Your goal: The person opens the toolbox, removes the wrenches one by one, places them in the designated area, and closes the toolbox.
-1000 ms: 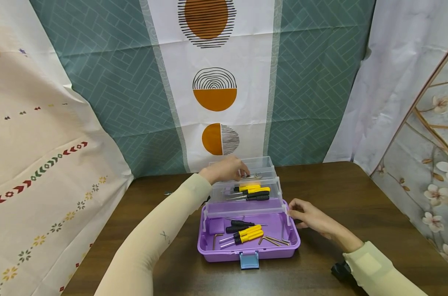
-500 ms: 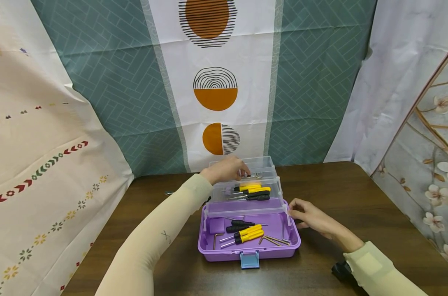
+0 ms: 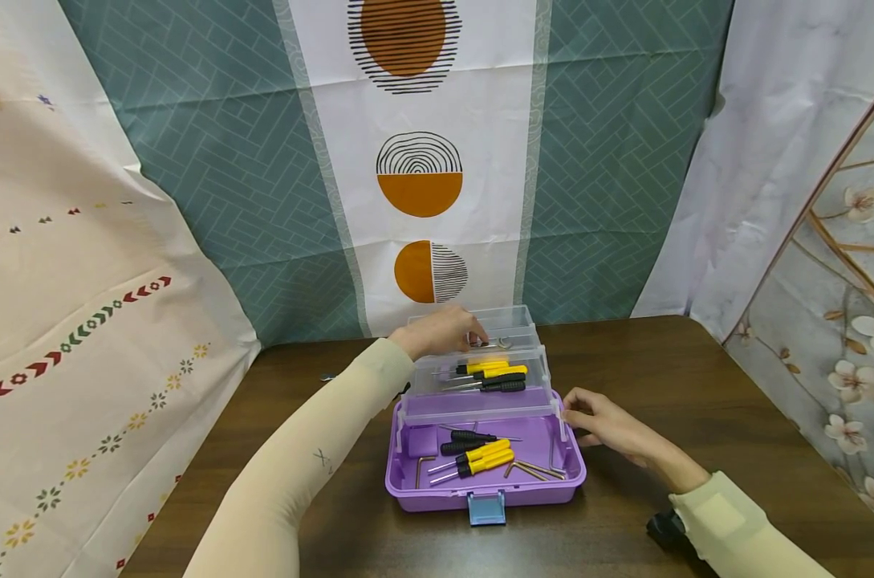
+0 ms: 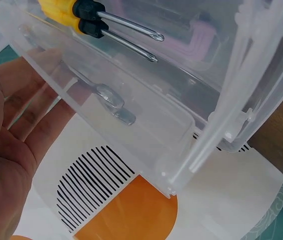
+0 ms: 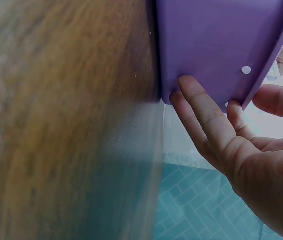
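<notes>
A purple toolbox (image 3: 487, 499) stands on the table with its clear stepped trays raised. My left hand (image 3: 444, 331) reaches over the top tray (image 3: 529, 341), fingertips down beside shiny metal tools with rounded ends (image 4: 110, 96). Through the clear plastic, I cannot tell if those fingers pinch one. Screwdrivers with yellow handles (image 3: 500, 373) and black handles (image 3: 509, 386) lie in the tray below. My right hand (image 3: 610, 421) holds the box at its right back corner, thumb at the rim and fingers along the purple outer wall (image 5: 206, 40).
In the box's base lie yellow screwdrivers (image 3: 491, 461), black ones (image 3: 465, 446) and several hex keys (image 3: 530, 470). A light-blue latch (image 3: 486, 509) hangs open at the front. A small metal piece (image 3: 327, 377) lies on the table (image 3: 646, 369) at left. Patterned cloths hang behind.
</notes>
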`<state>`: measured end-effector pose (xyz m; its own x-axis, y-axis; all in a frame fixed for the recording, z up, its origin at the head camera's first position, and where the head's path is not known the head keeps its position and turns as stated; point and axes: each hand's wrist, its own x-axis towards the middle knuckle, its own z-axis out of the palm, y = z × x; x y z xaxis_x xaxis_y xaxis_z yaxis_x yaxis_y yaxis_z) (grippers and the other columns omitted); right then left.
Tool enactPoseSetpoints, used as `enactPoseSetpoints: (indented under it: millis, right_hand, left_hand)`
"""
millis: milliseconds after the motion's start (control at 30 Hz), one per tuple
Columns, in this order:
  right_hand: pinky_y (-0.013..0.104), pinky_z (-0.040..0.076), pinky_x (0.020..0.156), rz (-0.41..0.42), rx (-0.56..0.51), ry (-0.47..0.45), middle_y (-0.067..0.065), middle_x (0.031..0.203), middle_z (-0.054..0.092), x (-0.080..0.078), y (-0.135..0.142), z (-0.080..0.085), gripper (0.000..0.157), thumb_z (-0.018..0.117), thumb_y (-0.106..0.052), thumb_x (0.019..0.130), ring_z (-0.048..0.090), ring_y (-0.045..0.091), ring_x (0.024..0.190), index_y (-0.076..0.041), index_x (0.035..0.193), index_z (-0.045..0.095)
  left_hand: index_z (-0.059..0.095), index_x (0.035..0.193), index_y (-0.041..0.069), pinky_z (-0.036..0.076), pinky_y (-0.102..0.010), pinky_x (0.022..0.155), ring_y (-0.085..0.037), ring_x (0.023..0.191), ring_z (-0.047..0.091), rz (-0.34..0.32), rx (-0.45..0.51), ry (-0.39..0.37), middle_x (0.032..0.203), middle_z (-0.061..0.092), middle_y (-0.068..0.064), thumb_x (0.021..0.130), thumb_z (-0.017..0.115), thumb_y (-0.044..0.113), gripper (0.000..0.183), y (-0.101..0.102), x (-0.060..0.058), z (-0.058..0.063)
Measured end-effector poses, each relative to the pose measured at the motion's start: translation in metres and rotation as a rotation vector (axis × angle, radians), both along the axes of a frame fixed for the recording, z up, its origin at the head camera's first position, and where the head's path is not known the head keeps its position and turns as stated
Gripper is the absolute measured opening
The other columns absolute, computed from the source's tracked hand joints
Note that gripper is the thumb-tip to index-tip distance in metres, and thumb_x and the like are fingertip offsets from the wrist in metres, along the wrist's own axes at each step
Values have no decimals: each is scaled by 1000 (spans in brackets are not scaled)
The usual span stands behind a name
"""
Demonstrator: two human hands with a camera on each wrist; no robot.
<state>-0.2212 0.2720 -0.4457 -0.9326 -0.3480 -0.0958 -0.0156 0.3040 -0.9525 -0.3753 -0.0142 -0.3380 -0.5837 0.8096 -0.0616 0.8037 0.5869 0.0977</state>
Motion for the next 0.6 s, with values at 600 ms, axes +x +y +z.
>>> enactPoseSetpoints:
  millis: [600]
  right_hand:
    - [54, 59, 90, 20, -15, 23, 26, 130, 52, -1, 1, -2, 23, 56, -17, 108, 57, 39, 122, 4, 117, 52]
  left_hand:
    - [76, 128, 15, 57, -24, 86, -10, 95, 70, -21, -1, 51, 110, 77, 0, 94, 75, 5, 35, -3, -3, -3]
